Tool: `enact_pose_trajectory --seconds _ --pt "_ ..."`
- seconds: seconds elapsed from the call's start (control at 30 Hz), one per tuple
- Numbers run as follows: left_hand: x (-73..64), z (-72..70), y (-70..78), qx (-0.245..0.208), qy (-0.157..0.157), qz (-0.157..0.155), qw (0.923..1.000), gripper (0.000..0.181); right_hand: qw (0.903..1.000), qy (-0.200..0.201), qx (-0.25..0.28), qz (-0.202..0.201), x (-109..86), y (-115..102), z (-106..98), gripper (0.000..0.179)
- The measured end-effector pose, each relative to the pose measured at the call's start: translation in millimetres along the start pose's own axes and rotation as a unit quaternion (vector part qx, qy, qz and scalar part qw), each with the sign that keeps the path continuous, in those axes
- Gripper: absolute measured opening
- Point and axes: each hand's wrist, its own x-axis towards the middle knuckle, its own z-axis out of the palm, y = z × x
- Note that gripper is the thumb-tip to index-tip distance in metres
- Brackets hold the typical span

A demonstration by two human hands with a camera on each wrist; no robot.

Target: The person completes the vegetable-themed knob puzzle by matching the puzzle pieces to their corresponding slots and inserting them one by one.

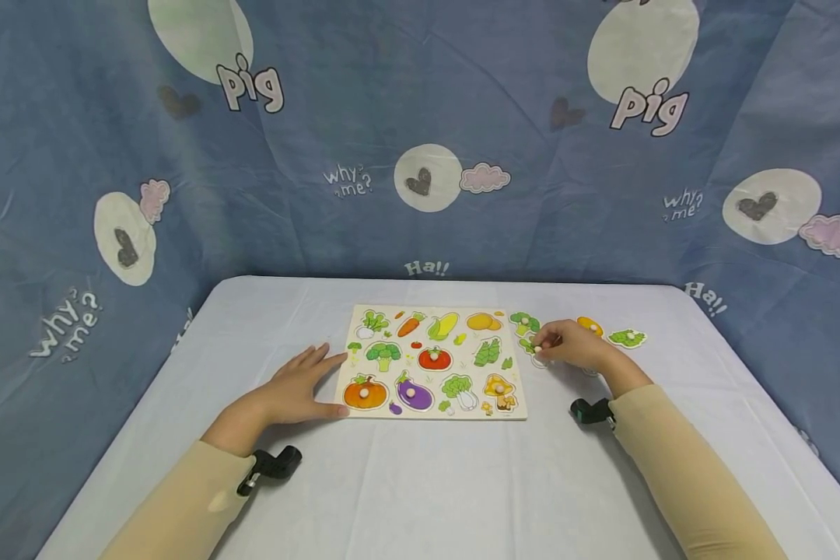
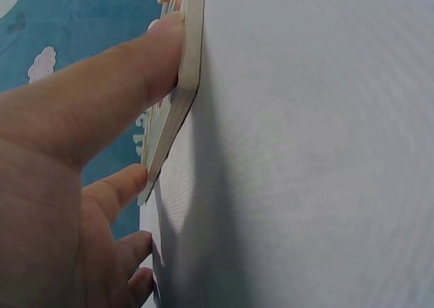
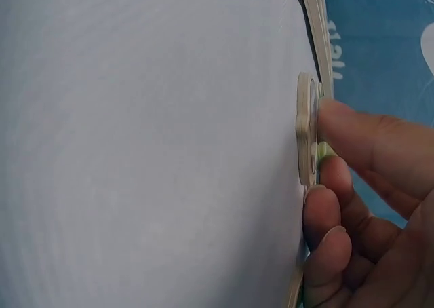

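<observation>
A wooden vegetable puzzle board (image 1: 399, 373) lies flat on the table, with small knobs on its pumpkin, eggplant, tomato and mushroom pieces. My left hand (image 1: 290, 393) is spread at the board's left edge; in the left wrist view the thumb (image 2: 152, 57) rests on the board's rim (image 2: 193, 43). Just right of the board, my right hand (image 1: 577, 346) pinches a green-and-white vegetable puzzle piece (image 1: 528, 343). The right wrist view shows this piece (image 3: 304, 128) edge-on by the thumb and fingers, which hide most of its face.
A broccoli piece (image 1: 523, 322) lies beside the board's upper right corner. Behind my right hand are a yellow-orange piece (image 1: 591, 325) and a green piece (image 1: 627, 337). White cloth covers the table (image 1: 420, 482); a blue printed curtain (image 1: 364, 233) hangs behind it.
</observation>
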Motion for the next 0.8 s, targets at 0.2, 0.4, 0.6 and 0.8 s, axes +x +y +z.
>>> enact_pose_trajectory --seconds 0.2,0.4,0.6,0.8 --pt "0.4 -1.4 2.3 0.000 0.004 0.004 1.0000 0.103 0.9999 -0.004 -0.008 -0.010 0.7 -2.2 1.7 0.017" --pt "0.8 -1.5 4.0 -0.001 0.003 0.003 1.0000 0.103 0.9999 -0.009 -0.007 0.001 -0.2 -2.6 0.0 0.016" --pt "0.7 -0.6 3.2 -0.003 -0.001 0.005 1.0000 0.103 0.9999 -0.001 -0.013 0.002 0.7 -1.4 -1.3 0.015" --pt "-0.1 0.0 2.4 -0.006 0.003 0.006 1.0000 0.104 0.9999 0.002 -0.016 0.005 -1.0 -2.3 -1.7 0.013"
